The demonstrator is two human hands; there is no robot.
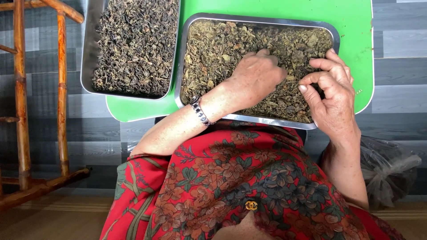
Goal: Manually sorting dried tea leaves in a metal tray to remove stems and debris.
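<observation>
Floor: grey planks under a green desk [356,26].
Upper left tray [86,53]: dark dried leaves.
Centre tray [182,58]: paler dried leaves [213,49].
Left hand [255,73]: fingers buried, grip unclear.
Right hand [333,98]: fingers pinching leaves.

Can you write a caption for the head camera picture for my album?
Two hands, left and right, pick through dried leaves in a metal tray.
</observation>
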